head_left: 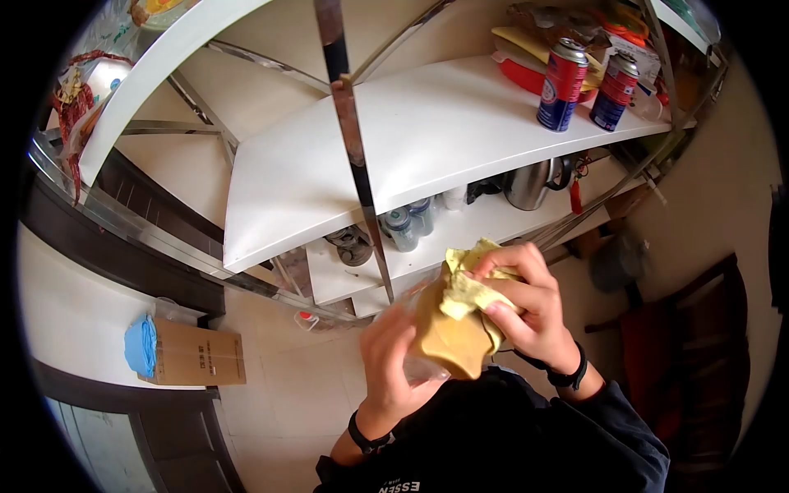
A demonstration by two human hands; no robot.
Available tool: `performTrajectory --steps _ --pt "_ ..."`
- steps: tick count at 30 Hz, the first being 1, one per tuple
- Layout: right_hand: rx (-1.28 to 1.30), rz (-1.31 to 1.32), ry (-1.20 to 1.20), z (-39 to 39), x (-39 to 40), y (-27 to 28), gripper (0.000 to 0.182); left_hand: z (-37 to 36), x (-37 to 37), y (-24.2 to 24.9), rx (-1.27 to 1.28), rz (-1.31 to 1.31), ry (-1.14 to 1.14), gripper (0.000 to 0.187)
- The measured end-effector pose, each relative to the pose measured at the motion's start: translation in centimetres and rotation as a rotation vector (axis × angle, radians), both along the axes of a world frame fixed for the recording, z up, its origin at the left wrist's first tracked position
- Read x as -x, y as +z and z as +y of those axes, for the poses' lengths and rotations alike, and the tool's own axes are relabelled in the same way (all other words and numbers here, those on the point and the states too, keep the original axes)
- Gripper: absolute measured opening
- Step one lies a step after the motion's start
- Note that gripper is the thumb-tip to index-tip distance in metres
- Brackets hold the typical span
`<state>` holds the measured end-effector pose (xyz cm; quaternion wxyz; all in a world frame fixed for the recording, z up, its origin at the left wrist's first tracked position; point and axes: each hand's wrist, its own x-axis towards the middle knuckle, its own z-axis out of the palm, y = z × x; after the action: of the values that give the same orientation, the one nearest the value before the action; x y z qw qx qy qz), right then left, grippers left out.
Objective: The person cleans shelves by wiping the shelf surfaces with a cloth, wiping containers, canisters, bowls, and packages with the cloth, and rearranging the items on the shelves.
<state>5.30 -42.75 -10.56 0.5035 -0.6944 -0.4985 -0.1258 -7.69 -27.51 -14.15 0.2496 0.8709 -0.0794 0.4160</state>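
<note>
Nearest me, in the lower middle of the frame, I hold a clear container with a tan end [452, 343] between my hands, its tan face turned toward the lower right and its see-through wall running off to the left; the long axis is too covered and blurred to tell. My left hand [388, 357], blurred, comes up from the bottom with its fingers curled around the clear side. My right hand [530, 300] is bent inward from the right, fingertips pinching a crumpled yellow cloth [463, 296] against the tan part. Beyond, at centre, lidded bottles [402, 228] stand on a lower shelf [341, 275] under the white shelf [444, 115], with a metal kettle [528, 185] to their right. Two red-and-blue cans [563, 86] stand upright at upper right; a cardboard box [205, 355] sits at lower left.
</note>
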Motion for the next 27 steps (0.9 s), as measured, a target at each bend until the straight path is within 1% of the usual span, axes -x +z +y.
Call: performTrajectory --steps 1,2,3,5,6,7,8,9,10,11,12,13,15,16,17,19,20,21,22,23,24,25,26,27 --pt "-0.01 0.048 0.005 -0.1 -0.2 -0.8 0.021 -0.5 0.0 -0.8 0.057 0.021 0.024 0.075" --pt "-0.002 0.019 -0.017 -0.3 0.1 -1.2 0.02 -0.7 -0.1 -1.5 0.098 0.05 -0.002 0.076" --pt "0.011 -0.026 -0.06 -0.4 0.7 -1.1 0.019 -1.0 -0.5 -1.9 0.111 0.046 0.024 0.075" --pt "0.001 -0.116 0.025 -0.6 2.3 -0.4 0.021 -1.8 -0.7 -2.5 0.147 0.048 0.083 0.074" --pt "-0.036 -0.215 0.033 -0.4 3.6 -0.3 0.024 -1.2 -1.1 -3.3 0.327 0.117 -0.023 0.064" --pt "-0.017 -0.317 0.084 -0.4 4.5 -0.4 0.028 -0.5 -1.2 -3.7 0.602 0.28 -0.095 0.066" --pt "-0.035 -0.331 0.08 -0.2 4.5 -0.5 0.028 0.2 -1.4 -4.0 0.889 0.418 -0.122 0.067" --pt "-0.054 -0.346 0.073 -0.1 4.3 -0.6 0.028 0.2 -0.9 -4.0 0.518 0.302 -0.065 0.071" --pt "-0.074 -0.282 0.101 0.0 3.4 -0.8 0.025 -0.1 -0.6 -2.7 0.169 0.139 0.055 0.074" --pt "-0.095 -0.222 0.127 -0.1 2.2 -1.0 0.024 -0.3 -1.0 -1.3 -0.023 -0.028 0.119 0.079" --pt "-0.079 -0.14 0.046 0.0 1.5 -1.1 0.021 0.6 -0.9 -2.3 -0.046 -0.026 0.023 0.088" --pt "-0.12 -0.079 -0.038 0.3 0.4 -1.6 0.021 0.6 -0.9 -1.0 -0.088 -0.031 -0.041 0.091" --pt "-0.08 0.138 -0.152 1.5 -0.5 -2.0 0.021 1.2 -1.1 -0.8 -0.098 0.082 -0.031 0.088" --pt "-0.029 0.086 -0.134 2.0 0.0 -1.5 0.021 1.7 -1.2 -1.1 -0.037 0.105 -0.047 0.086" --pt "-0.032 -0.032 -0.12 2.5 0.2 -1.1 0.021 2.1 -1.5 -1.0 -0.016 0.114 -0.038 0.083" --pt "0.017 -0.104 -0.081 3.5 1.7 -0.1 0.023 3.0 -1.4 -0.6 0.023 0.151 -0.017 0.075" --pt "-0.036 -0.194 -0.047 4.4 2.2 -0.4 0.027 4.3 -1.7 -1.7 0.06 0.197 -0.099 0.068" --pt "-0.005 -0.222 -0.019 4.8 2.9 -0.1 0.031 5.2 -2.1 -2.0 0.028 0.22 -0.12 0.063" --pt "-0.009 -0.246 -0.012 5.2 3.0 -0.2 0.031 5.3 -2.3 -0.8 0.06 0.257 -0.128 0.064" --pt "-0.01 -0.273 -0.007 5.5 3.0 -0.1 0.032 5.5 -2.4 -0.4 0.054 0.233 -0.129 0.066" --pt "-0.033 -0.265 0.01 5.8 2.3 -0.6 0.029 5.7 -2.5 0.0 0.048 0.209 -0.129 0.068" --pt "0.028 -0.209 0.001 5.5 1.4 -1.0 0.025 6.1 -2.4 -0.4 0.008 0.13 -0.121 0.072" --pt "-0.013 -0.081 -0.039 5.8 0.3 -1.1 0.023 6.4 -2.3 -0.8 -0.03 0.052 -0.112 0.075" --pt "-0.056 0.048 -0.079 6.0 -0.5 -1.1 0.021 6.6 -2.3 -0.9 -0.013 0.081 -0.126 0.077"
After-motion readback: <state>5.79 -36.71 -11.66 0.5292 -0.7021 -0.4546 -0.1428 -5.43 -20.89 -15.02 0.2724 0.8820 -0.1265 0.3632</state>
